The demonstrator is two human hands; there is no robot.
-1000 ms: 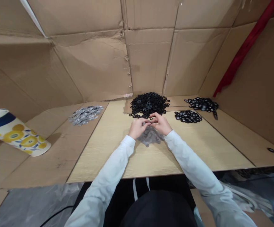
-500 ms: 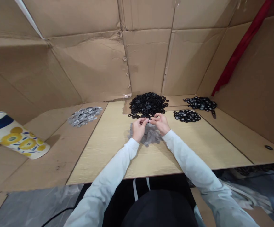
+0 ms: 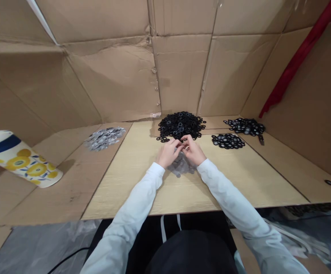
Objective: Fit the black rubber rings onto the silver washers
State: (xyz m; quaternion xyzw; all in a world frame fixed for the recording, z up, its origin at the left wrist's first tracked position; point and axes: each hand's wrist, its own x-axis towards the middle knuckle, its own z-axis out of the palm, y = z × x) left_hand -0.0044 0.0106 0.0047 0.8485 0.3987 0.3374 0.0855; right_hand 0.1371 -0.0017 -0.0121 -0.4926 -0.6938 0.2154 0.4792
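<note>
My left hand (image 3: 168, 152) and my right hand (image 3: 192, 150) meet fingertip to fingertip over a small heap of grey discs (image 3: 180, 167) on the light wooden board (image 3: 142, 179). Both hands are pinched closed on something small that I cannot make out. Just beyond the fingers lies a big pile of black rubber rings (image 3: 179, 125). White sleeves cover both arms.
A second grey disc heap (image 3: 104, 137) lies at the left. Two piles of black rings with grey centres (image 3: 227, 140) (image 3: 244, 125) sit at the right. A flowered white cup (image 3: 19, 160) lies on its side far left. Cardboard walls surround the board; one loose ring (image 3: 329, 182) lies far right.
The fingertips have stayed together above the grey discs, shifting only slightly; the view has wobbled a little.
</note>
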